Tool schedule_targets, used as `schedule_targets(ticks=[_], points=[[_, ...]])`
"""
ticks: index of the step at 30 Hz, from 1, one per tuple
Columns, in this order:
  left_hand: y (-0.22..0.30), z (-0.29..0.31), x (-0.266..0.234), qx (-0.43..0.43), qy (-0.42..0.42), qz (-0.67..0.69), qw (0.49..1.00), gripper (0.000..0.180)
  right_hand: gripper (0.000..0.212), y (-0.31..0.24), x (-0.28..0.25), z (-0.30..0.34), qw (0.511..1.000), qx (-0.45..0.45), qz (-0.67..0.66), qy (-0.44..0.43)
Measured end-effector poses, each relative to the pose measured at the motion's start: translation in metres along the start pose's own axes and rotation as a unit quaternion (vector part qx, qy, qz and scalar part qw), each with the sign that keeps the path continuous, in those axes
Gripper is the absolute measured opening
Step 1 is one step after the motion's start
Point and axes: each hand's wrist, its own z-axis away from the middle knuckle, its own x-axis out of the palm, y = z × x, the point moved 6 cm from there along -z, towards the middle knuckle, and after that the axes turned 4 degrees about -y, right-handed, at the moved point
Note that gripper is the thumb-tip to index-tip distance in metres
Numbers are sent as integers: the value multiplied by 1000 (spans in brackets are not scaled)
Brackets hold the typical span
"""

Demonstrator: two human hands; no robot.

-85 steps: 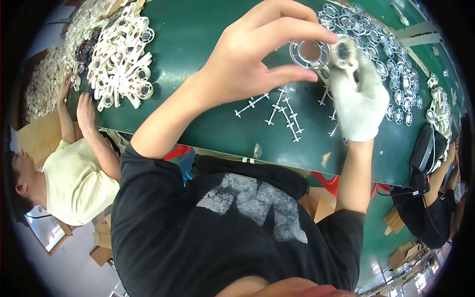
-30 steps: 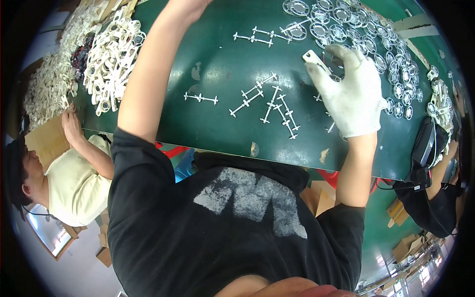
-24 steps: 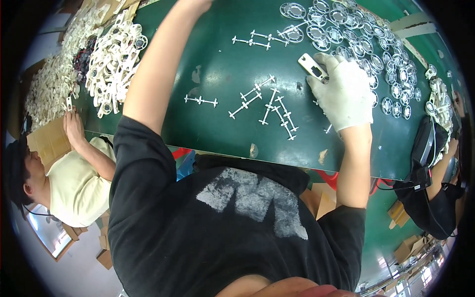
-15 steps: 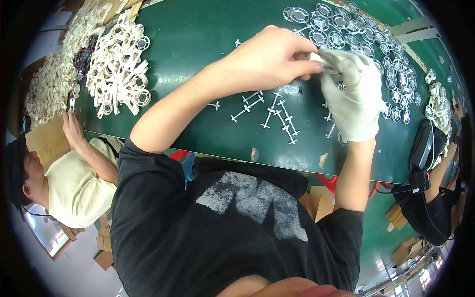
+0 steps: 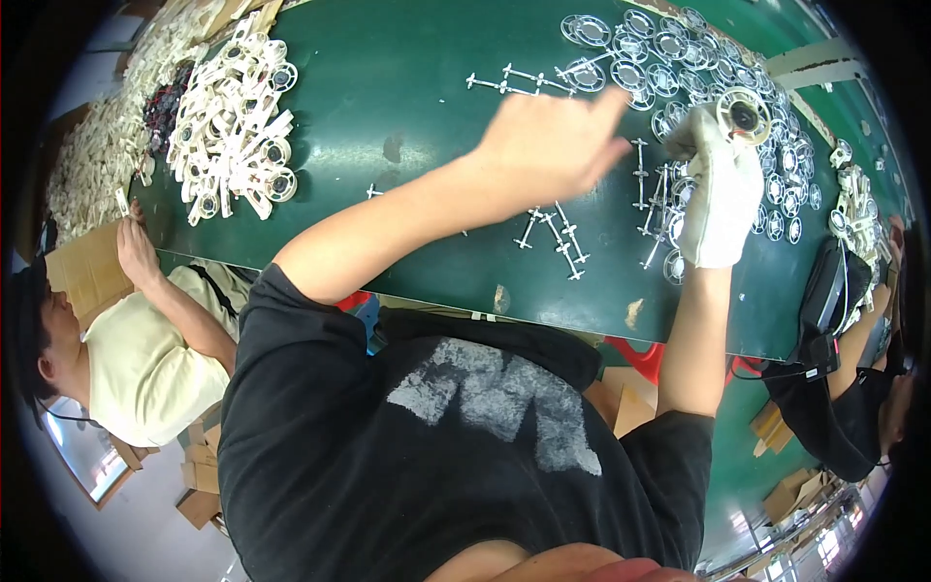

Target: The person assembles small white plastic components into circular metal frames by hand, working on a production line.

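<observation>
My right hand, in a white glove, is closed around a cream-white plastic part with a ring-shaped head and dark round centre. The ring faces up above the glove's fingers. My bare left hand is blurred over the middle of the table, its index finger and thumb apart and nothing visible between them. Beneath and beside it lie white plastic sprues with short crossbars. More sprues lie beyond that hand and beside the glove. Clear ring-shaped plastic pieces spread out around my right hand.
A heap of cream-white parts sits on the green table at the left, with a larger heap behind it. One person works at the left, another at the right. A black bag-like object is at the right edge.
My hands, together at a small white piece before, have parted. My left hand has moved down; the right glove has turned, and the ring-headed part now shows. More sprues are visible at the far side.
</observation>
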Motion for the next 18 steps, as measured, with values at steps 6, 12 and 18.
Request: schedule_targets(ticks=[6, 12, 18], points=[[-26, 2, -1, -47, -42, -90, 994, 40, 16, 2, -3, -4, 991, 0, 133, -25], [-39, 2, -7, -72, 47, -76, 993, 39, 34, 20, -1, -8, 963, 54, 255, -65], [-45, 0, -6, -32, 73, -29, 996, 35, 36, 8, 12, -4, 956, 55, 268, -104]])
